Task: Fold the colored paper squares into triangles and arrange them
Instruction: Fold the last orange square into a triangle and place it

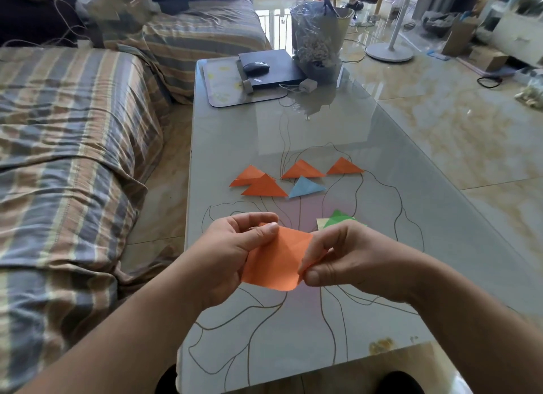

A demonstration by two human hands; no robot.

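— What are the hands doing?

— Both hold one orange paper square [274, 260] up above the glass table [382, 164]. The left hand [232, 252] pinches its upper left edge between thumb and curled fingers; the right hand [343, 261] pinches the lower right corner between thumb and forefinger. The sheet bows a little between them.

— Folded yet?

— It shows faint creases but is spread open, not a triangle.

— And the finished ones?

— Further out on the table lie four orange triangles [264, 187] in a loose row, the two on the left overlapping. A blue triangle [305, 187] sits just beside them, below the middle one. Near the right hand, partly hidden by it, a green triangle [338, 218] rests on a pale yellow sheet [321, 223].

— Anything beyond that?

— At the far end, a dark laptop [271, 67] with a mouse [256, 67] on top, lying on a tray [217, 84], and a crinkled plastic bag [316, 37] beside it. A striped sofa [73, 129] runs along the left; a white fan base [389, 52] stands on the shiny floor.
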